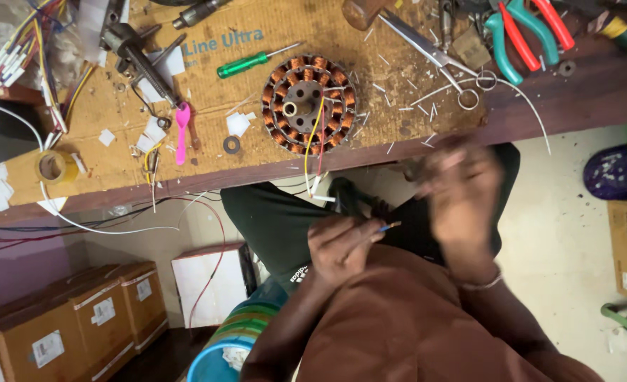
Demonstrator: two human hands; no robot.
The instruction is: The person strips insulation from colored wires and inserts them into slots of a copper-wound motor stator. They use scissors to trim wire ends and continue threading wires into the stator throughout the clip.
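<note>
- L hand (342,247): fingers curled closed, pinching a thin wire (384,228) between thumb + fingers; sits over the lap, below the bench edge.
- R hand (462,198): raised just right of L hand, motion-blurred; grip/openness can't tell, contents can't tell.
- Around, all ref. the stator (308,105) (copper-wound, round, flat on cardboard-topped bench (540,106)): green screwdriver (250,64) up-left of it; scissors (434,56) to its right; pink plastic piece (182,131) + small black washer (232,145) to its left; tape roll (55,167) far left; pliers w/ red + teal handles (526,28) far upper right.
- Yellow + red leads (313,141) drop from stator over bench edge toward the lap; they hang between stator and L hand.
- Wire: short stub visible, long axis approx. horizontal, tip pointing right + slightly up, toward R hand.
- Wire pokes out of L hand's right side, well below stator; tip just short of R hand, contact not clear.
</note>
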